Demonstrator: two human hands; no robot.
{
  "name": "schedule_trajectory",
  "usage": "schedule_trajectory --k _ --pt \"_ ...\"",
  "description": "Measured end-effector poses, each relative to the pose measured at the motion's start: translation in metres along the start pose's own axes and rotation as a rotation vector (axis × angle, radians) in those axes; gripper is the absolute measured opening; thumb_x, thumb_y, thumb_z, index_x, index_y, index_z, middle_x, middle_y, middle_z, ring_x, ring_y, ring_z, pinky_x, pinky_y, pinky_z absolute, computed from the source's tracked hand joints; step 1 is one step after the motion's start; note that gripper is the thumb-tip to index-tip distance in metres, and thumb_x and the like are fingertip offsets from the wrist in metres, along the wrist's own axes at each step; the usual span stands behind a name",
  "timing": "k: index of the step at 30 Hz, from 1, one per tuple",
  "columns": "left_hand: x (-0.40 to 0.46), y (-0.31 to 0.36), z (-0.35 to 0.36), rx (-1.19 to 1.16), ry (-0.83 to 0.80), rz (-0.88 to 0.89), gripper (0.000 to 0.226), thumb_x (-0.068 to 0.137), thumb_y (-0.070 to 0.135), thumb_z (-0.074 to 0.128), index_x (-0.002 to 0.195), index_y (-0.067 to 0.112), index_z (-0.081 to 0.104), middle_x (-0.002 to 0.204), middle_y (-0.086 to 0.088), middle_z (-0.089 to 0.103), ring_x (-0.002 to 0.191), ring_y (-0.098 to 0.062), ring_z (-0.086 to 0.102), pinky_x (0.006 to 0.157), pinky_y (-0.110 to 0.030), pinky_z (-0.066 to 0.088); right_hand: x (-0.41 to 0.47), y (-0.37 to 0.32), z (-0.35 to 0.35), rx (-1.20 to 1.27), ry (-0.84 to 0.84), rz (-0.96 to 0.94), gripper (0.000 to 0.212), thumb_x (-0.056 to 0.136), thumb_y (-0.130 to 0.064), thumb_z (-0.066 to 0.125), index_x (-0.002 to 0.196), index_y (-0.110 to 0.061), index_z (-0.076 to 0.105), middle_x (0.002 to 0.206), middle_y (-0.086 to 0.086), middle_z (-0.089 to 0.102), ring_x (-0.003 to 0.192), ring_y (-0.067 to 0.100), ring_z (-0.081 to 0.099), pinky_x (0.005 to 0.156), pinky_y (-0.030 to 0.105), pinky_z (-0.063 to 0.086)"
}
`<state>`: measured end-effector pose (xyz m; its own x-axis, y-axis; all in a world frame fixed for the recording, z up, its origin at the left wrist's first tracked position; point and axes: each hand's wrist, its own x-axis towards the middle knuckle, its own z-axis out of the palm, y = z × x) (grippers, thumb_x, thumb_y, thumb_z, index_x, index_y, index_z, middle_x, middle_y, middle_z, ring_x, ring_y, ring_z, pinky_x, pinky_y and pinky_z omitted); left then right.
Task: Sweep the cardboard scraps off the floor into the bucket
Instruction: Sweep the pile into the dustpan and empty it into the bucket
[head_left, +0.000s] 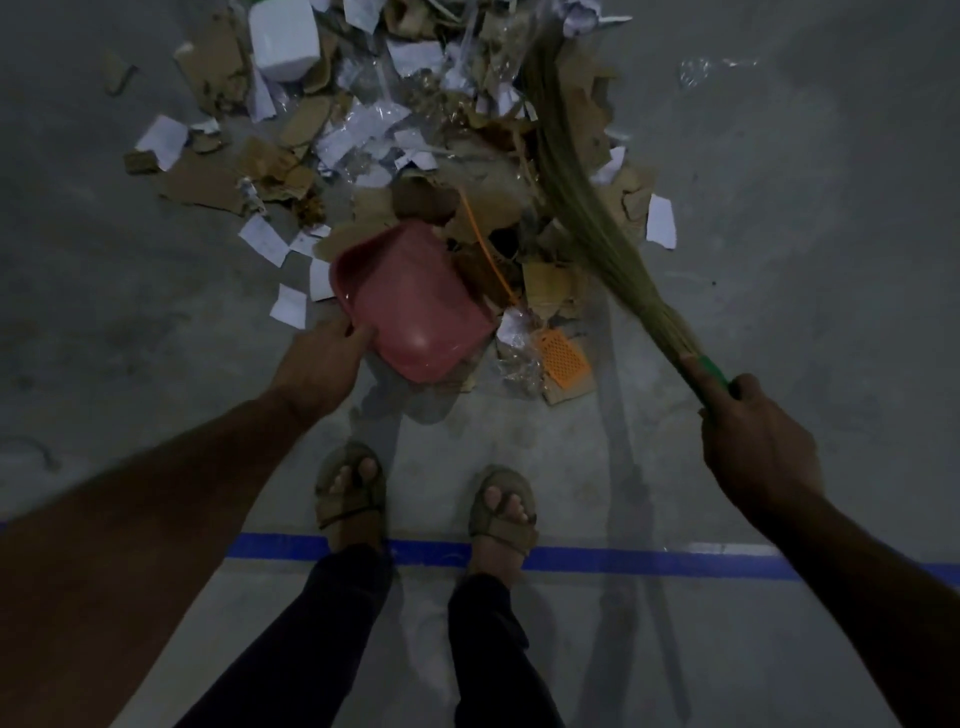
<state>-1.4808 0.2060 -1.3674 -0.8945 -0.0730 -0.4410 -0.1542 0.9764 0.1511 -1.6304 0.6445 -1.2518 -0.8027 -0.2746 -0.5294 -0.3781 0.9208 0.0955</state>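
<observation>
Blue line (623, 564) — scraps (291, 171) litter grey floor (805, 234).

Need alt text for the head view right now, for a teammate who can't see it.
Left hand grips the rim of a tipped pink bucket at a pile of cardboard scraps; right hand holds a grass broom across the pile.

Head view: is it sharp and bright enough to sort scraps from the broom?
Head view: dim, bluish, soft throughout; broom bristles smear with motion blur over the cardboard scraps; pink bucket shows a small glare spot; wide-angle bending at edges.
</observation>
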Motion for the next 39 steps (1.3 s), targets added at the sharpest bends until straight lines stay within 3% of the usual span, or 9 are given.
schedule_trajectory --k 7,11,14,17,22,26,29,33,39 --pt "0.034 0.004 0.007 -0.038 0.052 0.082 0.027 0.086 -0.003 0.06 0.113 0.002 0.061 0.095 -0.026 0.061 0.083 -0.039 0.059 0.066 -0.042 0.045 0.025 -0.008 0.004 -0.023 -0.12 -0.166 0.068 0.101 -0.03 0.047 0.154 -0.046 0.009 0.102 0.001 0.048 0.059 0.011 0.044 0.042 0.026 0.035" --pt "0.022 0.01 0.026 -0.123 0.037 0.11 0.015 0.099 0.014 0.051 0.115 0.013 0.051 0.096 -0.012 0.051 0.083 -0.03 0.053 0.068 -0.04 0.045 0.004 -0.008 0.013 0.055 -0.124 -0.206 0.072 0.098 -0.032 0.052 0.155 -0.047 0.011 0.1 -0.002 0.048 0.06 0.012 0.045 0.042 0.024 0.029" --pt "0.014 0.02 0.035 -0.252 0.033 -0.057 0.026 0.104 0.032 0.046 0.127 0.021 0.052 0.104 -0.006 0.056 0.09 -0.026 0.057 0.074 -0.038 0.048 -0.019 -0.011 0.019 0.13 -0.101 -0.238 0.076 0.094 -0.03 0.059 0.155 -0.046 0.016 0.097 -0.004 0.05 0.059 0.013 0.047 0.041 0.022 0.028" --pt "0.004 0.029 0.052 -0.2 0.082 0.011 0.035 0.103 0.021 0.048 0.138 0.018 0.047 0.106 -0.014 0.053 0.09 -0.033 0.054 0.072 -0.04 0.046 -0.042 -0.017 0.023 0.195 -0.076 -0.288 0.076 0.092 -0.03 0.061 0.155 -0.044 0.02 0.095 -0.005 0.05 0.059 0.014 0.048 0.041 0.022 0.03" --pt "-0.013 0.04 0.065 -0.255 0.11 -0.016 0.037 0.109 0.021 0.038 0.146 0.023 0.044 0.108 -0.006 0.051 0.088 -0.022 0.048 0.072 -0.035 0.042 -0.079 -0.022 0.032 0.257 -0.104 -0.252 0.08 0.091 -0.03 0.064 0.155 -0.044 0.018 0.097 -0.007 0.049 0.06 0.009 0.046 0.041 0.022 0.037" --pt "-0.035 0.047 0.06 -0.262 0.154 -0.024 0.047 0.102 0.012 0.042 0.149 0.018 0.042 0.111 -0.01 0.05 0.091 -0.027 0.048 0.072 -0.036 0.037 -0.11 -0.026 0.033 0.303 -0.156 -0.229 0.084 0.09 -0.029 0.066 0.155 -0.046 0.015 0.099 -0.011 0.045 0.058 0.007 0.049 0.042 0.024 0.041" --pt "-0.046 0.048 0.055 -0.284 0.184 -0.063 0.056 0.093 0.009 0.045 0.148 0.015 0.043 0.111 -0.013 0.052 0.091 -0.03 0.05 0.074 -0.041 0.039 -0.131 -0.028 0.029 0.317 -0.166 -0.189 0.086 0.088 -0.028 0.069 0.155 -0.045 0.018 0.097 -0.01 0.046 0.054 0.006 0.049 0.041 0.014 0.024" --pt "-0.062 0.05 0.04 -0.277 0.109 -0.141 0.094 0.067 -0.004 0.069 0.153 0.017 0.036 0.118 -0.013 0.049 0.099 -0.033 0.049 0.082 -0.044 0.041 -0.161 -0.029 0.015 0.348 -0.13 -0.212 0.089 0.081 -0.022 0.076 0.155 -0.039 0.027 0.094 -0.009 0.048 0.056 0.006 0.053 0.044 0.014 0.023" --pt "-0.094 0.07 -0.005 -0.299 0.202 -0.178 0.062 0.093 0.017 0.065 0.149 0.02 0.039 0.125 -0.011 0.051 0.108 -0.029 0.051 0.092 -0.04 0.044 -0.221 -0.032 -0.028 0.426 -0.054 -0.225 0.066 0.088 -0.03 0.059 0.149 -0.043 0.038 0.109 -0.017 0.056 0.075 0.002 0.06 0.061 0.009 0.034"
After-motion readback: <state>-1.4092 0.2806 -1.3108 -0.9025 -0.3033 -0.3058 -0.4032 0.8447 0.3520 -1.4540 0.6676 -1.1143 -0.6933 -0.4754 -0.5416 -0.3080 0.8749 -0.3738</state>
